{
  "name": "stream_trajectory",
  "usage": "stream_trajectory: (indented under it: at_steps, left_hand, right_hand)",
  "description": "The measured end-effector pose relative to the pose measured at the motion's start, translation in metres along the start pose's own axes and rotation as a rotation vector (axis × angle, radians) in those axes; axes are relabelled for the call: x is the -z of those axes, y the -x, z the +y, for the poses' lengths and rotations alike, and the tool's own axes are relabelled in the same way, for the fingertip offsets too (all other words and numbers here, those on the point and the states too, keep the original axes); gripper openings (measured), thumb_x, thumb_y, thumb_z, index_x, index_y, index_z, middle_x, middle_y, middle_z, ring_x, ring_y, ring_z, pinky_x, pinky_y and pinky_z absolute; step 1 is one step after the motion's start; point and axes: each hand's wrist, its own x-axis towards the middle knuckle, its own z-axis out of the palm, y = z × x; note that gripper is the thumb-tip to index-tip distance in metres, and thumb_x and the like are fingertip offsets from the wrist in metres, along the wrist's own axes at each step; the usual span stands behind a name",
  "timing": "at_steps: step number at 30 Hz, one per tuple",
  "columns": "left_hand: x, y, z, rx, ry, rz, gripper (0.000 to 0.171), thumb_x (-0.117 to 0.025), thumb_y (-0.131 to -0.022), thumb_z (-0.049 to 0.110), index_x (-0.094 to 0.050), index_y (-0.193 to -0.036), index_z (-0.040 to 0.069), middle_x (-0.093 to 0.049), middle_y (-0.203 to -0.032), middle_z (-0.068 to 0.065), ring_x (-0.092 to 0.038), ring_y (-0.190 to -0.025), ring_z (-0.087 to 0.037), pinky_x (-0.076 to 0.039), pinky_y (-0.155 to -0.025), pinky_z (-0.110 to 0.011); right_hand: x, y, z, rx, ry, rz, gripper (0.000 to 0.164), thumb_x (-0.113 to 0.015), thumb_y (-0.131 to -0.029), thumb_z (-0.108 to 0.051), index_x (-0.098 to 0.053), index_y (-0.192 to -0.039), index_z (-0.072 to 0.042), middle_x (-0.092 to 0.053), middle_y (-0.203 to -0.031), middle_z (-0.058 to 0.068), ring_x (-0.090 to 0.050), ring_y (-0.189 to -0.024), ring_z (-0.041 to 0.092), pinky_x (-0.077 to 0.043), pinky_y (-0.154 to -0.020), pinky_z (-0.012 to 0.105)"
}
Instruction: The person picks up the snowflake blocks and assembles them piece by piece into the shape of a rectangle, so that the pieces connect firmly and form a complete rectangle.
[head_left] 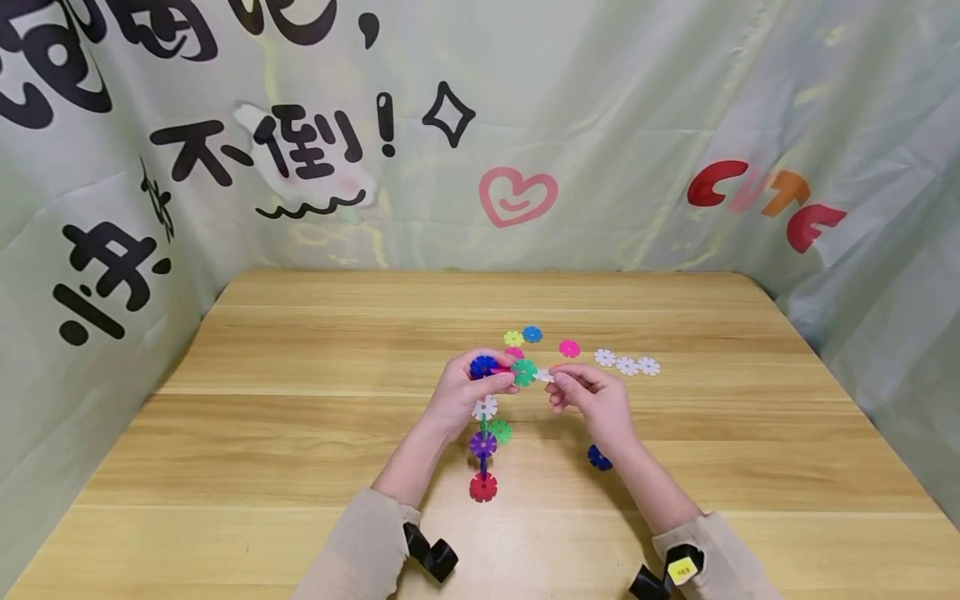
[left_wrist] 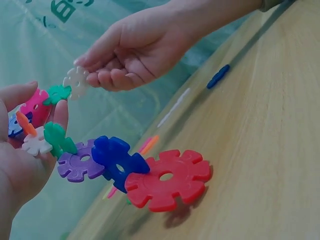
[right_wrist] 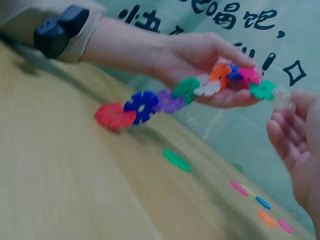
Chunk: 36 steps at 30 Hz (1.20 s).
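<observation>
My left hand (head_left: 450, 400) holds a chain of slotted, flower-shaped plastic discs near its upper end. From the palm the chain trails toward me through a white disc (left_wrist: 37, 143), a green one, a purple disc (left_wrist: 81, 161) and a blue disc (left_wrist: 116, 157) to a red disc (left_wrist: 167, 181). Past an orange, a dark blue and a pink disc (right_wrist: 250, 76), a green disc (head_left: 524, 372) sticks out beyond my left fingers. Between thumb and fingertips, my right hand (head_left: 603, 404) pinches a white disc (head_left: 543, 376) against that green disc's edge; whether their slots interlock, I cannot tell.
Loose discs lie on the wooden table (head_left: 300, 467): a green disc (right_wrist: 177, 160) beside the chain, a dark blue disc (head_left: 598, 457) under my right wrist. Farther back are a yellow disc (head_left: 513, 338), a blue disc (head_left: 532, 334), pink ones and a row of white discs (head_left: 627, 366).
</observation>
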Motion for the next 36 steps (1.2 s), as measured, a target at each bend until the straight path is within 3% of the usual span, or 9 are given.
stream_trajectory:
  at_steps: [5,10,15,21,36]
  left_hand:
    - [0.0,0.0,-0.002,0.008,-0.009,-0.004,0.014,-0.059,-0.083,-0.008,-0.059,-0.096,-0.008,-0.062,-0.094,-0.008,-0.065,-0.074,-0.017,-0.053,-0.078,-0.033]
    - [0.0,0.0,-0.004,0.007,-0.021,-0.016,0.016,-0.059,-0.084,-0.006,-0.056,-0.098,-0.012,-0.062,-0.092,-0.007,-0.065,-0.075,-0.019,-0.052,-0.079,-0.034]
    - [0.0,0.0,-0.003,-0.007,-0.039,-0.031,0.022,-0.059,-0.083,-0.007,-0.053,-0.102,-0.017,-0.063,-0.091,-0.004,-0.065,-0.076,-0.016,-0.052,-0.08,-0.033]
    - [-0.001,0.001,-0.002,-0.037,-0.037,-0.062,0.023,-0.058,-0.083,-0.009,-0.051,-0.102,-0.019,-0.063,-0.09,-0.002,-0.064,-0.078,-0.014,-0.052,-0.079,-0.029]
    - [0.001,0.0,-0.006,-0.06,-0.068,-0.098,0.024,-0.055,-0.084,-0.009,-0.05,-0.103,-0.023,-0.063,-0.088,0.001,-0.063,-0.078,-0.012,-0.052,-0.077,-0.027]
  right_hand:
    - [0.004,-0.004,-0.004,-0.266,-0.278,-0.069,0.013,-0.054,-0.092,-0.002,-0.065,-0.091,-0.009,-0.065,-0.074,0.002,-0.059,-0.062,0.01,-0.05,-0.056,0.02]
    - [0.008,-0.007,-0.006,-0.377,-0.385,-0.132,0.017,-0.049,-0.094,-0.001,-0.063,-0.097,-0.008,-0.066,-0.075,0.003,-0.06,-0.062,0.01,-0.05,-0.056,0.02]
    - [0.008,-0.007,-0.01,-0.412,-0.452,-0.156,0.018,-0.048,-0.095,0.0,-0.063,-0.1,-0.007,-0.067,-0.075,0.004,-0.062,-0.063,0.011,-0.05,-0.057,0.019]
    - [0.009,-0.007,-0.016,-0.418,-0.442,-0.161,0.017,-0.05,-0.093,0.001,-0.065,-0.098,-0.008,-0.067,-0.075,0.004,-0.061,-0.063,0.01,-0.05,-0.057,0.019]
    - [0.008,-0.006,-0.017,-0.487,-0.513,-0.12,0.016,-0.052,-0.092,0.001,-0.066,-0.094,-0.005,-0.066,-0.073,0.006,-0.062,-0.062,0.012,-0.051,-0.056,0.019]
